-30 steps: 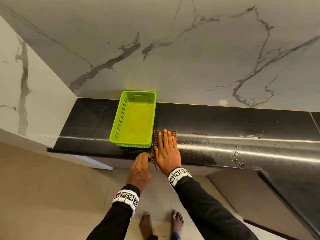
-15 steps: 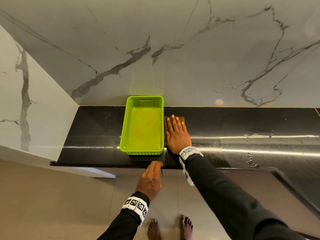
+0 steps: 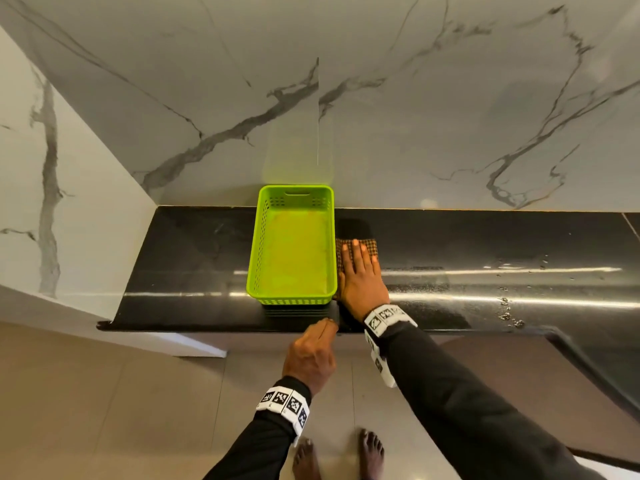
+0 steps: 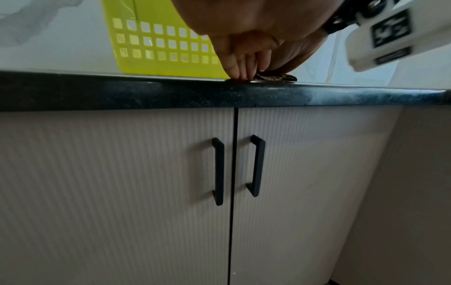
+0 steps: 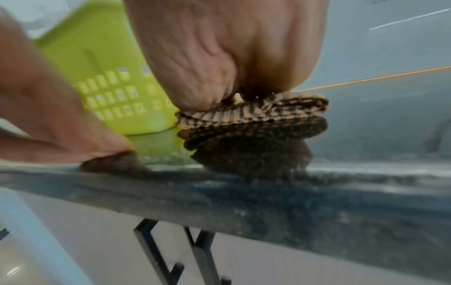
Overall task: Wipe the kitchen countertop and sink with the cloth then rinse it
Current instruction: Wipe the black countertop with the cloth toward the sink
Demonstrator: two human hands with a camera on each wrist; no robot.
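Midway, flat right hand (image 3: 362,285) presses brown checked folded cloth (image 3: 356,245) on glossy black stone countertop (image 3: 485,244), left hand (image 3: 310,355) empty, loosely curled; droplets rightward, sink, rinse remain.

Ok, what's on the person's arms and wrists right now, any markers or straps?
Both arms wear long dark sleeves to the wrist. The left hand and right hand are bare, without gloves. Each wrist carries a white band printed with black square tag patterns, and a white strap piece hangs from the right one. No cables show.
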